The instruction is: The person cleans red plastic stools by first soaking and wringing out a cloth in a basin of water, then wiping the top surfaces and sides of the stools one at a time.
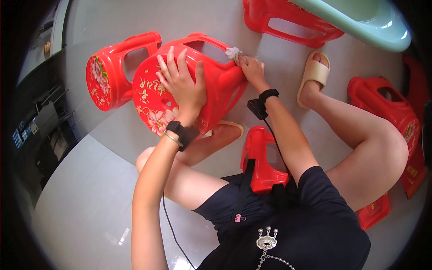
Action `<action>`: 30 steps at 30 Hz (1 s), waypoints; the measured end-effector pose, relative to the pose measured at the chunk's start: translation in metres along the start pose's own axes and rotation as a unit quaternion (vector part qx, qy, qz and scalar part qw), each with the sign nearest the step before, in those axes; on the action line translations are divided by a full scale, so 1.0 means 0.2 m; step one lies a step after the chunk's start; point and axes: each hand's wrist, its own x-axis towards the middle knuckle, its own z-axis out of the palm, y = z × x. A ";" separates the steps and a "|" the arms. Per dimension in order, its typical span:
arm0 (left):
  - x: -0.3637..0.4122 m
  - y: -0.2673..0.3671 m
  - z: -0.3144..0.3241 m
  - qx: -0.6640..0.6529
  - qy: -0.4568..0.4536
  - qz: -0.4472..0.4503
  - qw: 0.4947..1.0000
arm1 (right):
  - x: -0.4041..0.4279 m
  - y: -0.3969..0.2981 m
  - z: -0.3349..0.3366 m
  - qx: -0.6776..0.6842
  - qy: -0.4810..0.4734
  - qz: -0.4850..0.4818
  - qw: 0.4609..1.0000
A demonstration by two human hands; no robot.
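Note:
A red plastic stool [216, 81] lies tipped on its side in front of me, its round seat facing left. Gold characters and pink flowers decorate that seat. My left hand [185, 87] lies flat across the seat and its rim, fingers spread. At the foot end of the same stool, my right hand [253, 71] pinches a crumpled whitish cloth [233, 54] against a leg. Part of the cloth is hidden by the fingers.
Another red stool [113, 72] lies on its side beyond the first. A pale green plastic basin [378, 28] rests over a red stool [287, 23] at upper right. More red stools [383, 98] are at the right. Below me is a small red stool [258, 152]. Cables hang from both wrists.

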 end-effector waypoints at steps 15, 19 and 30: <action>0.00 -0.04 0.00 -0.105 0.032 0.014 0.994 | -0.38 -0.82 -0.18 0.070 0.127 -0.193 0.970; -0.01 -0.05 0.00 -0.064 0.028 0.018 0.997 | -0.41 -0.62 -0.13 0.000 0.160 -0.162 0.974; -0.01 -0.05 0.01 -0.031 0.029 0.016 0.999 | -0.45 -0.35 -0.10 0.155 0.012 0.109 0.982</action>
